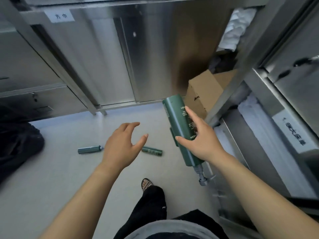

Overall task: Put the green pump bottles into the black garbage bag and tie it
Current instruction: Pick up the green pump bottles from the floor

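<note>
- Grey shirt hem (172, 226) and a black trouser leg (151, 204) fill the bottom of the view, with a sandalled foot (146, 183) stepping onto the pale floor (51, 178).
- Right hand (202, 142) holds a green pump bottle (177, 121) in the air. The thumb is on the near side and the fingers wrap the far side, clasping the body around its label. The bottle is upside down, with its grey pump head (202, 178) pointing back towards the person.
- Left hand (120, 145) hovers above the floor with fingers spread and lightly bent, holding nothing.
- Two smaller green bottles lie on their sides on the floor. One bottle (89, 149) is to the left of the left hand. The other bottle (152, 151) shows just past the thumb, partly hidden by the hand.
- Black garbage bag (19, 144) slumps at the left edge, well apart from both hands and from the bottles. Its mouth cannot be made out.
- Stainless steel cabinets (103, 57) stand behind. A cardboard box (203, 90) sits in the right corner under white linen (238, 26).
- Progress looks early: one bottle is in hand, two wait on the floor, and none is visibly in the bag.
- What is left, by this reading, is to gather the floor bottles, carry all three to the bag, drop them in and knot it.
</note>
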{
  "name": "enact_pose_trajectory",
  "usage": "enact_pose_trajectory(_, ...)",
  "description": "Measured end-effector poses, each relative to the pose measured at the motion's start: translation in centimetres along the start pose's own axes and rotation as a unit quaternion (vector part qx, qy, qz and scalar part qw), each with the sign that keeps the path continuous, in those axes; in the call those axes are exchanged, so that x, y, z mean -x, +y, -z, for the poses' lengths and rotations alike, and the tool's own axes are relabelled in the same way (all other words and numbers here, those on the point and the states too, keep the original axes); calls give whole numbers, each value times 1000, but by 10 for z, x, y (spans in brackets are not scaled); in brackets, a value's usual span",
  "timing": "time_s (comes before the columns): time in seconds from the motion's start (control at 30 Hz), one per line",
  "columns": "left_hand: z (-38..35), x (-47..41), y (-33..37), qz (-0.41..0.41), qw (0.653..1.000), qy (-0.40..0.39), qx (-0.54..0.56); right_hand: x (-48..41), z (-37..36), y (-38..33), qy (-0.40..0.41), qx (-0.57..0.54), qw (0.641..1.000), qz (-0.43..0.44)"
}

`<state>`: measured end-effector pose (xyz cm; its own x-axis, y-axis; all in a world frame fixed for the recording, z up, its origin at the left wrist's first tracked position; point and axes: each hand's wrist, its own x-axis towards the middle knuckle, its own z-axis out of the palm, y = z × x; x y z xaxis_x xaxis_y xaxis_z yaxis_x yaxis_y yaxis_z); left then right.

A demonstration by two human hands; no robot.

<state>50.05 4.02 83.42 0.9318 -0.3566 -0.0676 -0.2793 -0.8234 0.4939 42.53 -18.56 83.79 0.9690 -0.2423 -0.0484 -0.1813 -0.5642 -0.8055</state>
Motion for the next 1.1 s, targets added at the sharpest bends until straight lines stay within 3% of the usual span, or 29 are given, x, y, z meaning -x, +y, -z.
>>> enact_pose_trajectory(0.33,21,-94,-45,117,992,31,26,-140,-26,-8,-121,80,988,53)
enact_pose_trajectory(0.63,-19,-140,-52,234,970,47,31,-244,-46,25,-224,55,970,79)
enact_pose_trajectory(0.87,-117,-180,-90,293,955,5,41,-290,-111,117,-251,35,967,29)
enact_pose_trajectory(1.1,-289,-210,-178,306,947,15,95,-319,-225,262,-240,29,970,-5)
